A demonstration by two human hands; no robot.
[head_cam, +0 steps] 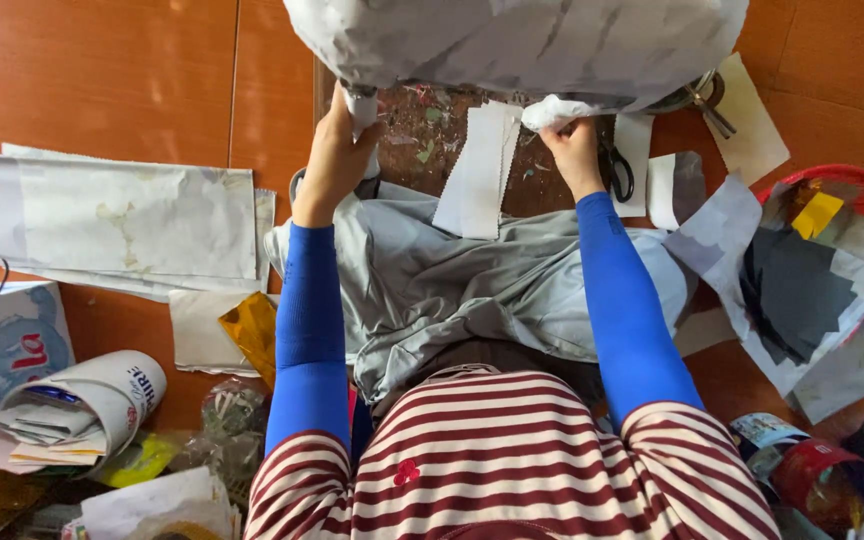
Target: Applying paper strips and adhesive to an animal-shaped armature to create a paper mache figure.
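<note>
Blue sleeves (310,330) under a maroon-and-white striped shirt (492,450). Grey cloth (452,290) across the lap. White paper strips (479,170) on a brown, speckled board (422,140). Far right, a red basket (857,185) with black and yellow scraps. Orange-brown floor (102,70).

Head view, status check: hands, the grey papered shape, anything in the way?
Left hand and right hand both grip paper at the grey papered shape. White paper strips lie between them. Scissors beside right hand.

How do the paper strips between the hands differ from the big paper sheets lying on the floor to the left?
The paper strips are narrow, clean white and stacked near the right hand. The paper sheets are far larger, wide, creased and stained, lying beyond the left hand. Both are pale paper, lying flat.
</note>
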